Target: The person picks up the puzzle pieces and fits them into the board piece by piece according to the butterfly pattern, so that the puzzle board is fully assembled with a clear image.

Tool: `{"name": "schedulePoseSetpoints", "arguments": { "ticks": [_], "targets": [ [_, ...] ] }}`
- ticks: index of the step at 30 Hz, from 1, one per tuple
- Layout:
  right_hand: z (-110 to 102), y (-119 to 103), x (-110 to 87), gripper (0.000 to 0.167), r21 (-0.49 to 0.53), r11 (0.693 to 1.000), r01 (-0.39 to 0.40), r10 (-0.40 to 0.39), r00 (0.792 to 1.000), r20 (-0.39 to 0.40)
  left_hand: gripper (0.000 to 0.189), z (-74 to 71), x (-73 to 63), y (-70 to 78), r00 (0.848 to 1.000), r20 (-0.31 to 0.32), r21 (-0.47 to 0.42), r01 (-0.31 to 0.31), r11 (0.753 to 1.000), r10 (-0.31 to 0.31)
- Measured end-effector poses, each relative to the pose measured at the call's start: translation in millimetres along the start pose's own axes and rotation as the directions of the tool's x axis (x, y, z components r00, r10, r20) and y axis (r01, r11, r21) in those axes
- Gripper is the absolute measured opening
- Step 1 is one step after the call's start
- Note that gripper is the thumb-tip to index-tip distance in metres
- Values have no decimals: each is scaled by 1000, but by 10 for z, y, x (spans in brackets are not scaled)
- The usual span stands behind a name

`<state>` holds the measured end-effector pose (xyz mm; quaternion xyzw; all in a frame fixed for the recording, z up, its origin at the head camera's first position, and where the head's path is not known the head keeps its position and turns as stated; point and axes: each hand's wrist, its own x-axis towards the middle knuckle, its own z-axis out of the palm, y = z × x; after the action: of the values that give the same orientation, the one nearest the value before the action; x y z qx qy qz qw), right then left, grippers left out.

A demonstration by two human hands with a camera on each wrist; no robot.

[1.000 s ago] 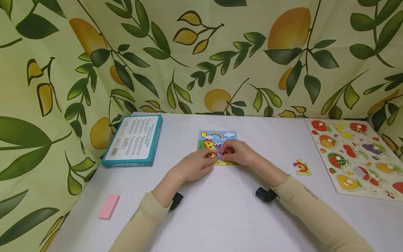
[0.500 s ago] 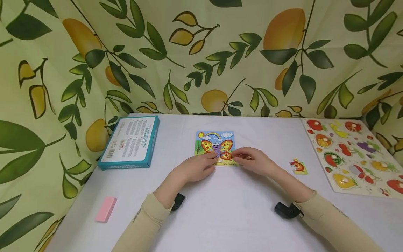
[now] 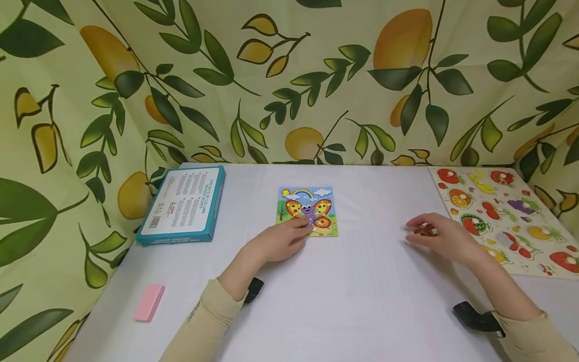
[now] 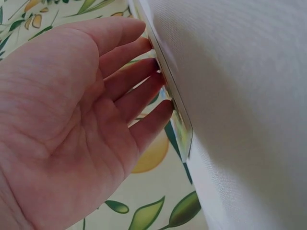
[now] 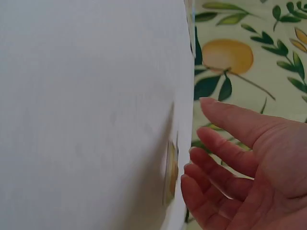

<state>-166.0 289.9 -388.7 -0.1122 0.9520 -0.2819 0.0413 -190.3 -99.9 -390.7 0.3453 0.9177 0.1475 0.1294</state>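
Observation:
A butterfly jigsaw puzzle (image 3: 323, 206) lies flat at the middle of the table in the head view. The fingertips of my left hand (image 3: 278, 240) rest on its lower left part and cover that area. In the left wrist view the fingers are slightly bent and touch the puzzle board (image 4: 182, 136). Farther right, my right hand (image 3: 452, 239) hovers with loosely bent fingers over a loose puzzle piece (image 5: 171, 172). The right wrist view shows a gap between those fingertips and the piece. From the head, the hand mostly hides the piece.
A teal and white box (image 3: 181, 203) lies at the back left, with a pink block (image 3: 149, 302) nearer the front. On the right is a fruit peg board (image 3: 520, 221), partly behind my right hand. A leaf-patterned cloth (image 3: 289, 80) hangs behind the white table.
My right hand has let go of the puzzle, uncovering its right side, and moved right to the loose piece. My left hand stays on the puzzle. The head view has shifted slightly.

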Motion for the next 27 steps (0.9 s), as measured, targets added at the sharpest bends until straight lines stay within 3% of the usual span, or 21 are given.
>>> {"name": "schedulePoseSetpoints", "arguments": {
  "ticks": [8,17,21,27],
  "targets": [
    [-118,211,-95,59,-58,992,-111,112,993,18,46,2,-1,0,1000,-6,2,-2,1000,2],
    [-86,254,-82,62,-47,987,-154,156,987,44,46,2,-1,10,1000,5,8,18,1000,-18],
    [-62,194,-45,53,32,985,-169,167,984,59,46,3,4,14,1000,2,13,16,1000,-16],
    [96,-38,138,42,208,969,-134,121,990,78,47,-1,3,21,1000,7,9,23,1000,-24]
  ]
}}
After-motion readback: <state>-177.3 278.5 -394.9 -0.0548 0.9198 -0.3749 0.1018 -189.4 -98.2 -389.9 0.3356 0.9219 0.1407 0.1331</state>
